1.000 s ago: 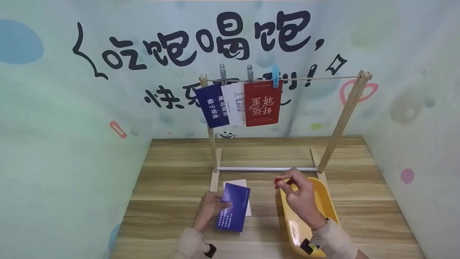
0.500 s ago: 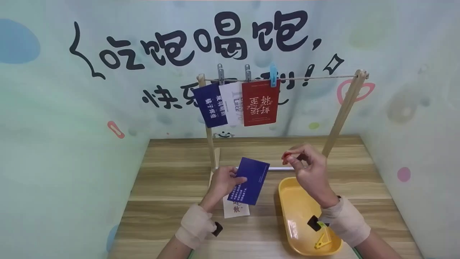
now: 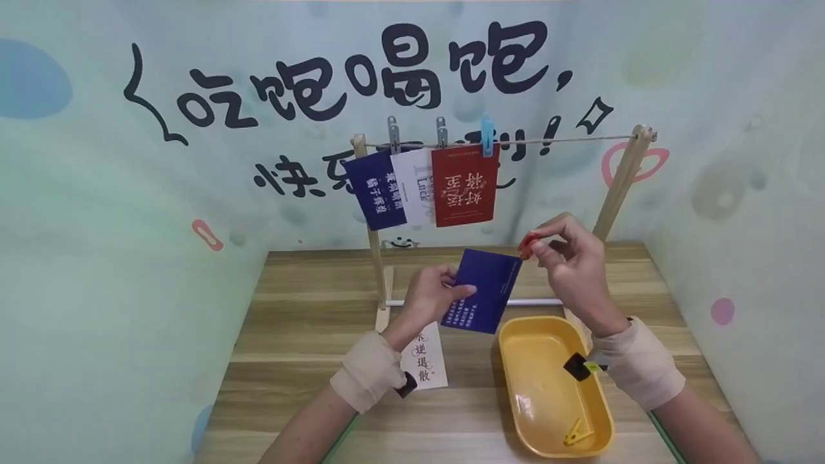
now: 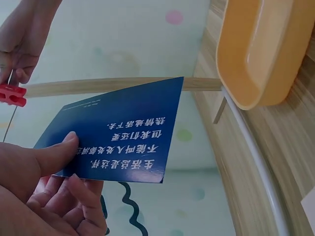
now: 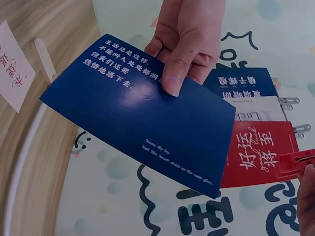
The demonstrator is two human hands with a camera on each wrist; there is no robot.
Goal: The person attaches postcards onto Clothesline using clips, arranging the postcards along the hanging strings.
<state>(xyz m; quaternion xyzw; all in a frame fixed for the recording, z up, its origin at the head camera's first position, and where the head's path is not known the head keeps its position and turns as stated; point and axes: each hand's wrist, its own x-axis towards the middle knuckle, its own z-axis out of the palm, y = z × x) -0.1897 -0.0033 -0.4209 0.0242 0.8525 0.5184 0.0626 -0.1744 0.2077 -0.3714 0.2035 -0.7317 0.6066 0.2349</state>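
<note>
My left hand (image 3: 432, 296) pinches a blue card (image 3: 486, 290) printed with white text, thumb on its face and fingers behind. The card is raised in front of the rack, tilted. My right hand (image 3: 577, 270) pinches a red clothespin (image 3: 528, 246) just beside the card's upper right corner; the left wrist view shows the red clothespin (image 4: 12, 95) apart from the card. Above, a string (image 3: 573, 139) carries a dark blue card (image 3: 377, 190), a white card (image 3: 414, 187) and a red card (image 3: 465, 187), hung by two grey clothespins (image 3: 441, 134) and a light blue clothespin (image 3: 487, 136).
The string runs between two wooden posts (image 3: 622, 183), joined low down by a pale rod (image 3: 535, 302). A yellow tray (image 3: 548, 386) on the table at right holds a yellow clothespin (image 3: 577, 433). A white card (image 3: 427, 361) lies on the table below my left forearm.
Both hands have risen toward the string. My left hand has lifted the blue card off the table, uncovering the white card; my right hand has carried the red clothespin up from the tray.
</note>
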